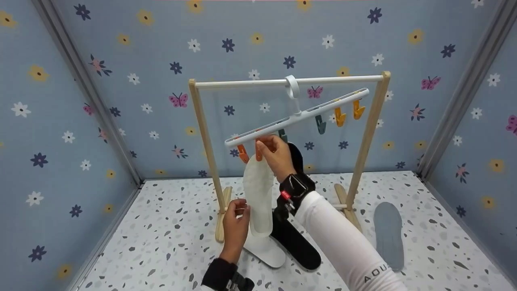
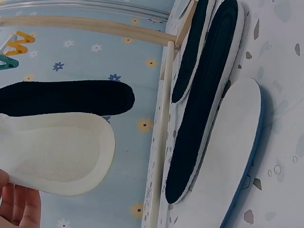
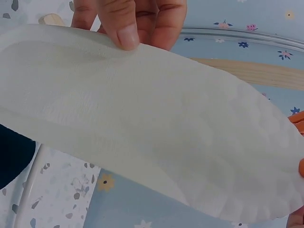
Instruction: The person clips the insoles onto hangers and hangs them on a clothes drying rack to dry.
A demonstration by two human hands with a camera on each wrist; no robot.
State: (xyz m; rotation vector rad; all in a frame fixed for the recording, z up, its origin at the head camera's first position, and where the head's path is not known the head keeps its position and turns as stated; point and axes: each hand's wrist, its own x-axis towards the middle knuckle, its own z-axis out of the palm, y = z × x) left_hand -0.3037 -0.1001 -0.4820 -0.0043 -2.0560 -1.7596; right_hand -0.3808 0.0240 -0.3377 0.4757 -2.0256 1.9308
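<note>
An off-white insole [image 1: 259, 190] hangs upright below the left, lower end of a tilted white clip hanger [image 1: 274, 127]. My left hand [image 1: 236, 228] pinches its left edge; in the right wrist view the thumb [image 3: 128, 35] lies on the insole's face, with fingers behind. At the insole's top, my right hand [image 1: 278, 155] grips an orange clip [image 1: 258, 151] on the hanger. Another orange clip [image 1: 242, 154] dangles just left of it. A black insole [image 1: 297, 157] hangs behind the right hand, near a green clip [image 1: 282, 135].
The hanger hooks over the white rail [image 1: 242, 83] of a wooden-post rack [image 1: 365, 149]. Farther right on it are a green clip [image 1: 320, 125] and yellow clips [image 1: 339, 117]. On the speckled table lie a white insole [image 1: 267, 252], black insole [image 1: 299, 244] and grey-blue insole [image 1: 389, 236].
</note>
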